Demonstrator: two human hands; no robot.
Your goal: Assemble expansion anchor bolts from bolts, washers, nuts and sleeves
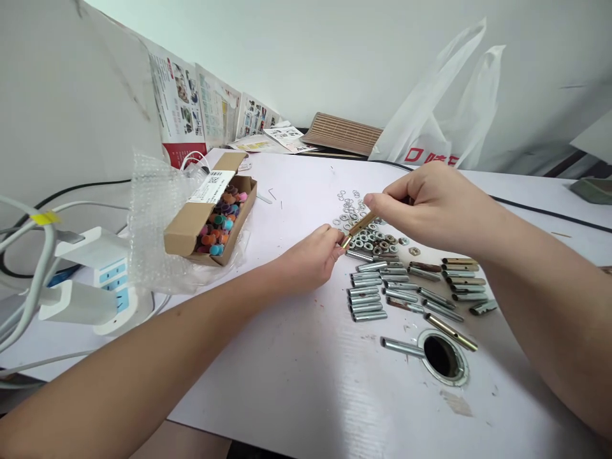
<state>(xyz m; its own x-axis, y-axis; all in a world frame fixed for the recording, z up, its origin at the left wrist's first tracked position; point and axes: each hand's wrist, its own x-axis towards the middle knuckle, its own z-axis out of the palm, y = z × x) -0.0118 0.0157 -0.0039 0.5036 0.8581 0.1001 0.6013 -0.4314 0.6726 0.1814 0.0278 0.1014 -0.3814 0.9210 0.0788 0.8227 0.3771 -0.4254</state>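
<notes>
My right hand (425,197) is closed on a brass-coloured metal tube (362,224), which slants down to the left. At its lower end a short, shiny gold piece (347,241) sits between the pinched fingertips of my left hand (315,255). Whether the two are joined or only touching, I cannot tell. Below and right of my hands lie rows of silver metal tubes (368,307), with some brass-coloured tubes (450,331) among them. Right behind the held tube is a loose pile of hex nuts (368,245), and farther back are thin washers (351,207).
A cardboard box (243,223) of colourful capped pieces stands at left on bubble wrap (153,236). White power plugs and a power strip (115,293) crowd the left edge. A round cable hole (442,357) opens at front right. A white plastic bag (435,121) stands behind.
</notes>
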